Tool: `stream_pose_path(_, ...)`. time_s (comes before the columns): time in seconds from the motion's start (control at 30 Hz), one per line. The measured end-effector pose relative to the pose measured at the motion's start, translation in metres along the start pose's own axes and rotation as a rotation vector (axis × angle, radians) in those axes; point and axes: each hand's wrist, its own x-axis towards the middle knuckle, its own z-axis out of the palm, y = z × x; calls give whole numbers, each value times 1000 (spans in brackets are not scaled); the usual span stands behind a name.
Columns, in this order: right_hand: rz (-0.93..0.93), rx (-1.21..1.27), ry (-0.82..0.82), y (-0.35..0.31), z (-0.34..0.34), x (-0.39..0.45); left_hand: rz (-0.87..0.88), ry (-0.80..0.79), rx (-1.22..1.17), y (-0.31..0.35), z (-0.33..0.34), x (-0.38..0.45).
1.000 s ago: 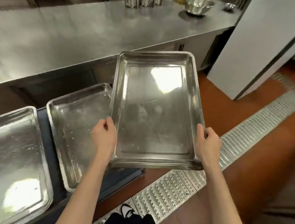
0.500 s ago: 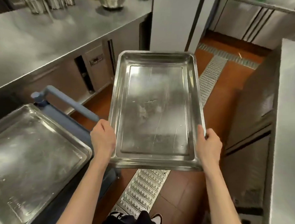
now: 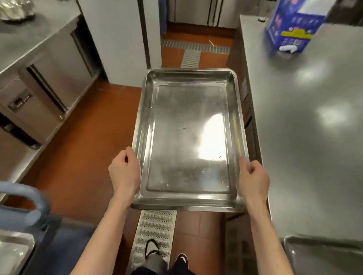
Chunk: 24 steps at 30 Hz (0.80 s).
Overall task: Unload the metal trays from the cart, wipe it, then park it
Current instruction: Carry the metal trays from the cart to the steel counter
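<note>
Item: metal tray [image 3: 189, 137], rectangular, empty, scuffed base with a bright glare patch; we carry it level in the air over the floor drain [image 3: 154, 236], beside the edge of the right-hand tabletop [image 3: 322, 133]

Hold: our left hand [image 3: 124, 172] grips the left long rim near the close corner, thumb over the lip; our right hand [image 3: 254, 179] grips the right rim likewise

Cart [image 3: 17, 215]: blue, low left, handle blurred; a second tray [image 3: 3, 252] lies on it, so we judge unloading unfinished, wiping and parking yet to come

Surroundings: another tray corner [image 3: 324, 266] on the right tabletop, a blue box [image 3: 293, 23] at its far end, a bowl [image 3: 13, 5] on the left tabletop

Risks, as we judge them: both grips sit at the near end, so the far end could dip; the right rim could strike the tabletop edge; the drain grating underfoot could catch a shoe
</note>
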Motion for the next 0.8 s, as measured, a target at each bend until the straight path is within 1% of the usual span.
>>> stream_pose_path(0.13, 147, 45, 148, 26, -35, 7, 43, -139, 3, 24, 48, -12)
stream_pose_path(0.3, 246, 82, 279, 48, -72, 5, 102, -301, 3, 49, 98, -20)
stream_pose_path(0.43, 337, 112, 429, 74, -94, 0, 187, -454, 9, 67, 146, -25)
stream_pose_path(0.6, 439, 107, 588, 87, -123, -14, 271, -641, 23, 81, 201, -38)
stream_pose_path(0.8, 582, 95, 811, 125, -139, -39, 377, -826, 74, 100, 253, -68)
